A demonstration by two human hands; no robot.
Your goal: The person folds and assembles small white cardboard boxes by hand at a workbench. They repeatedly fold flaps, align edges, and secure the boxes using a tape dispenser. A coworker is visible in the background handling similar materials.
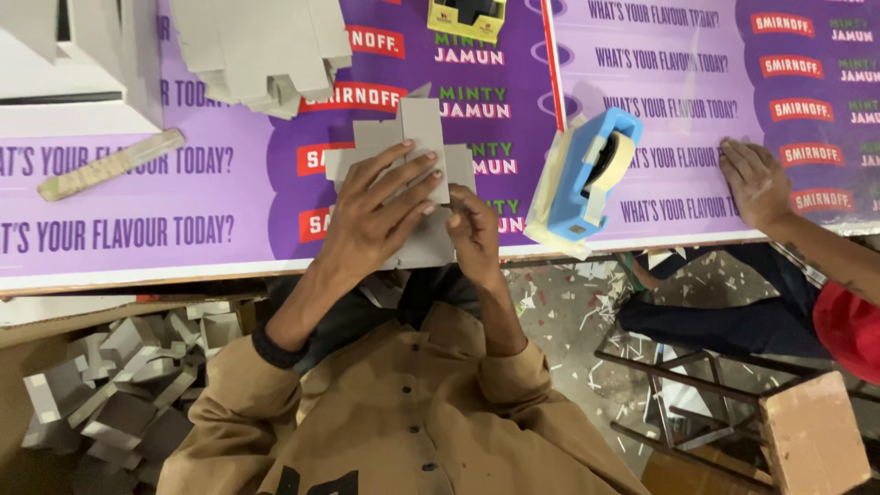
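The left hand [376,215] lies flat with spread fingers on the grey cardboard piece [412,156], and the right hand [475,234] pinches its lower edge, close to the counter [183,238] front edge. Just right stands a blue tape dispenser [587,174]; beyond it rests another person's hand [756,183]. A cardboard stack [266,50] lies further back.

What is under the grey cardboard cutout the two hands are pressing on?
The grey cardboard cutout lies flat on the purple printed sheet covering the table. The left hand spreads over it and the right hand is at its edge, so anything directly beneath stays hidden.
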